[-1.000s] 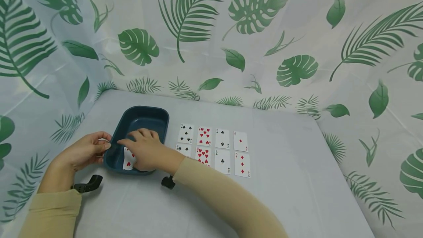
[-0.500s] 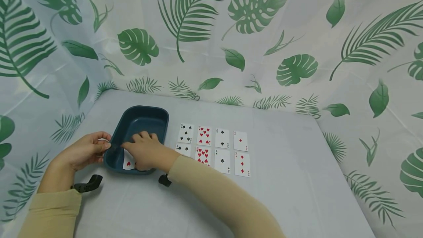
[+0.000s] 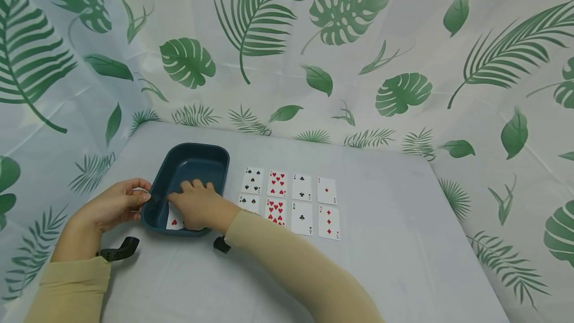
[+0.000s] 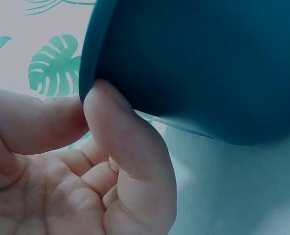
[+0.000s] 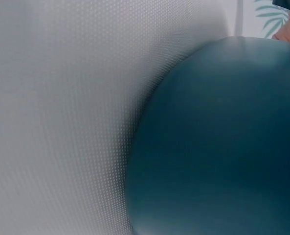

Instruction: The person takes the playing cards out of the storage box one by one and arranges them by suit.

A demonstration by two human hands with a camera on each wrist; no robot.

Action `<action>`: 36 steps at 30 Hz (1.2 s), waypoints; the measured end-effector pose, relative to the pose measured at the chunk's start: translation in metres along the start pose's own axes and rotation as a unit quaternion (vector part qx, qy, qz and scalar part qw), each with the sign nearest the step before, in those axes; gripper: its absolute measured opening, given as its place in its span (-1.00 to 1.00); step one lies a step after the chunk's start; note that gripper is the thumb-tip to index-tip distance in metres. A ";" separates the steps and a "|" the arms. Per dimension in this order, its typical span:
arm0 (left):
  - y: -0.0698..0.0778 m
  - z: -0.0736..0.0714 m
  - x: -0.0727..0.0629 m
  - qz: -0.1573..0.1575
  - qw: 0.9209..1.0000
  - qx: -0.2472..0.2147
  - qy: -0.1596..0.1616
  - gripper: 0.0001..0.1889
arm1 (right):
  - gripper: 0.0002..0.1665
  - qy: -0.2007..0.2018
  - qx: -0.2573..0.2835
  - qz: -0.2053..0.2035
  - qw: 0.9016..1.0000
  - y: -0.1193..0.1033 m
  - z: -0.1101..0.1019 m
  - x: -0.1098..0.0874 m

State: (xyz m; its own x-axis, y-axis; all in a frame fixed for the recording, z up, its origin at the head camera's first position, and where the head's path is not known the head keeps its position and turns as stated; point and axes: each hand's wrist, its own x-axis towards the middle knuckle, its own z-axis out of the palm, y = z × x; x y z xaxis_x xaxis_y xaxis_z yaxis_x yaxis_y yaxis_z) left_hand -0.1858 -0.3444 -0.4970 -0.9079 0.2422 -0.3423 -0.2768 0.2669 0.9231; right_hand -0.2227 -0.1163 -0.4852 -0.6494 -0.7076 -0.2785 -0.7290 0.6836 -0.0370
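My left hand (image 3: 117, 204) pinches the near-left rim of a dark blue tray (image 3: 190, 158) between thumb and finger; the left wrist view shows that hand (image 4: 130, 152) at the wall of the tray (image 4: 203, 63). Inside the tray's near end, my right hand (image 3: 199, 208) reaches down over a playing card (image 3: 174, 223) with red hearts. Its thumb lies along the card's upper edge, while the palm covers the card's right part. Whether the right fingers grip the card I cannot tell. The right wrist view has only the tray's outer wall (image 5: 213, 137) close up.
Right of the tray, playing cards lie face up in two rows, including a five of spades (image 3: 252, 181), a seven of hearts (image 3: 277, 184) and a three of diamonds (image 3: 329, 223). My right forearm passes in front of the lower row. A leaf-patterned curtain (image 3: 278, 98) stands behind the table.
My right hand has shifted slightly within the tray, covering more of the heart card, and its fingers have drawn in. The left hand stays on the rim.
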 end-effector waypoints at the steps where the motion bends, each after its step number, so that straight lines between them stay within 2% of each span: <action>1: 0.000 0.000 0.000 0.000 1.000 0.000 0.000 -0.79 | -0.20 0.000 0.001 0.000 1.000 0.000 0.000 0.000; 15: 0.002 0.002 0.002 -0.006 1.000 0.008 0.012 -0.76 | -0.11 0.019 0.064 -0.013 0.998 0.007 -0.008 -0.005; 21: 0.002 0.003 0.003 -0.015 1.000 0.008 0.010 -0.75 | -0.12 0.033 0.069 -0.023 0.997 0.010 -0.011 -0.009; 32: 0.001 0.002 0.002 -0.013 1.000 0.004 0.009 -0.77 | -0.10 0.067 0.096 -0.042 0.992 0.022 -0.011 -0.025; 36: 0.001 0.003 0.001 -0.012 1.000 0.005 0.011 -0.77 | -0.06 0.082 0.119 -0.036 0.989 0.025 -0.012 -0.032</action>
State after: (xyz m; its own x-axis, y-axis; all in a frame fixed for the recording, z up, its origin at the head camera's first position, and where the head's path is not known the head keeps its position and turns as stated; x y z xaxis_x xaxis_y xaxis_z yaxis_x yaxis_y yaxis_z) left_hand -0.1864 -0.3411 -0.4966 -0.9079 0.2146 -0.3601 -0.2958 0.2808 0.9130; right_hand -0.2224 -0.0789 -0.4656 -0.6379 -0.7624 -0.1085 -0.7156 0.6389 -0.2822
